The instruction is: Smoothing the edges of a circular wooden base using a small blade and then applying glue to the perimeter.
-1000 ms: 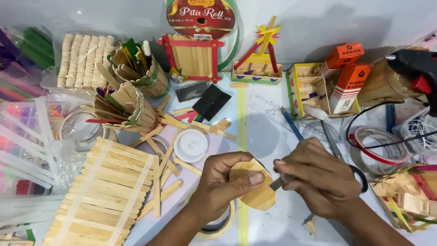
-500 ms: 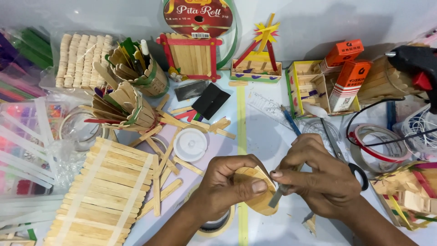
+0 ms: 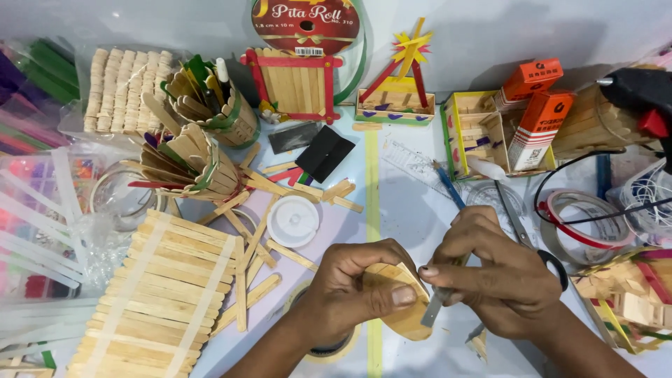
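My left hand [image 3: 357, 294] grips a small curved wooden piece [image 3: 395, 308] made of craft sticks, thumb pressed on its top. My right hand [image 3: 500, 276] holds a thin grey metal blade [image 3: 435, 306] whose tip rests against the right edge of that wooden piece. Both hands meet low in the middle of the view, above a roll of tape [image 3: 329, 346] that lies partly hidden under my left wrist.
A panel of joined craft sticks [image 3: 161, 294] lies at lower left, loose sticks [image 3: 259, 245] and a white round lid [image 3: 294, 220] beside it. Stick cups [image 3: 210, 98], a red-framed stick panel [image 3: 290, 84], orange boxes [image 3: 539, 105], scissors [image 3: 525, 231], tape rings [image 3: 581, 224] and a glue gun [image 3: 644, 94] crowd the back and right.
My right hand has shifted slightly left and the blade has come down against the wooden piece's right edge. My left hand turned the piece a little.
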